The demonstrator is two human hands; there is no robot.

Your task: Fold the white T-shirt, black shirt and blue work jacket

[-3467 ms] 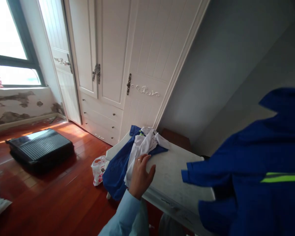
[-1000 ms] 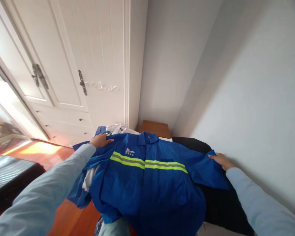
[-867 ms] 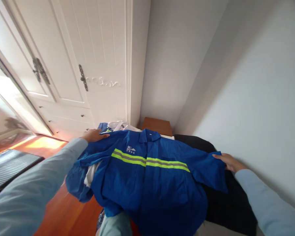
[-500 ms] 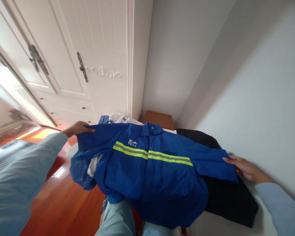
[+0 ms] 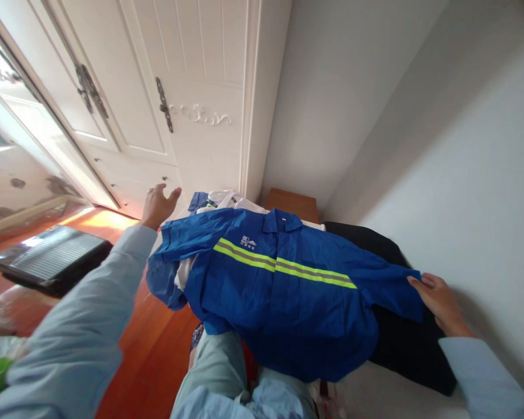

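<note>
A blue work jacket (image 5: pixel 253 297) with yellow-green reflective bands and a white chest logo lies spread out in front of me, collar away from me. Its right-hand sleeve end is pinched between the thumb and fingers of my right hand (image 5: pixel 439 299). My left hand (image 5: pixel 159 203) is lifted just beyond the other sleeve, fingers apart and holding nothing. That left sleeve lies loose over other blue cloth (image 5: pixel 163 279). Black cloth (image 5: pixel 413 349) shows under the jacket's right side.
A white wardrobe (image 5: pixel 205 70) stands ahead at left, beside a grey wall (image 5: pixel 471 174). White clothing (image 5: pixel 240 201) and a brown wooden box-like piece (image 5: pixel 292 203) sit behind the jacket. A dark ribbed case (image 5: pixel 52 253) lies on the wooden floor (image 5: pixel 144 355).
My left hand has let go of the left sleeve and risen up and to the right. The right hand still grips its sleeve end. The view has shifted slightly left.
</note>
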